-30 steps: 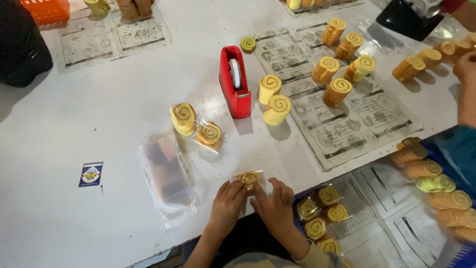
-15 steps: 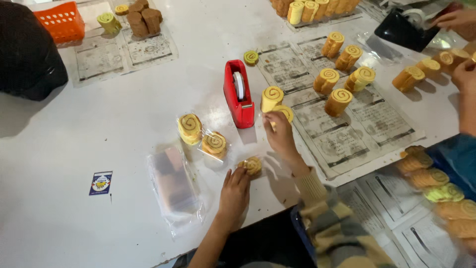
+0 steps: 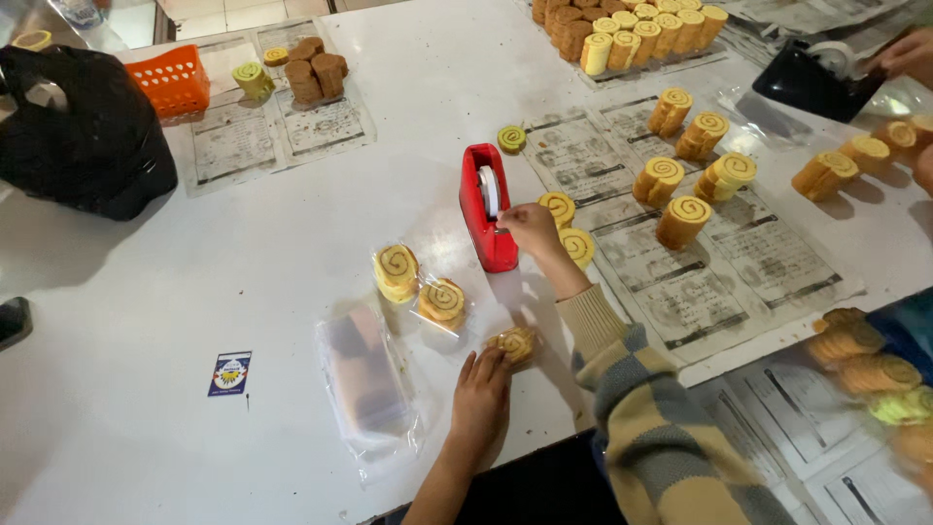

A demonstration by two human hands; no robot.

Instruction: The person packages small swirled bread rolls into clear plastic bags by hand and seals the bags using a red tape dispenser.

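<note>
Wrapped spiral cookie roll (image 3: pixel 515 343) lay near the table's (image 3: pixel 194 292) near edge, just right of centre. Left hand (image 3: pixel 481 394) rested on the tabletop with fingers extended and loosely together, fingertips touching the roll's near side, not gripping it. Right hand (image 3: pixel 530 228) reached farther out to the red tape dispenser (image 3: pixel 483 209), fingers curled and pinched at the dispenser's right side by the white tape roll; probably on the tape end, but blur made that hard to confirm. Striped sleeve (image 3: pixel 641 408) ran back from that hand to the near right.

Two more wrapped rolls (image 3: pixel 420 285) sat just left of the dispenser, apart from the held one. A stack of clear plastic bags (image 3: pixel 364 384) lay left of the left hand. Unwrapped yellow spiral rolls (image 3: pixel 695 185) stood on printed paper sheets to the right. Far left: orange basket (image 3: pixel 173 80) and black bag (image 3: pixel 83 131). Small blue card (image 3: pixel 230 373) lay near left.
</note>
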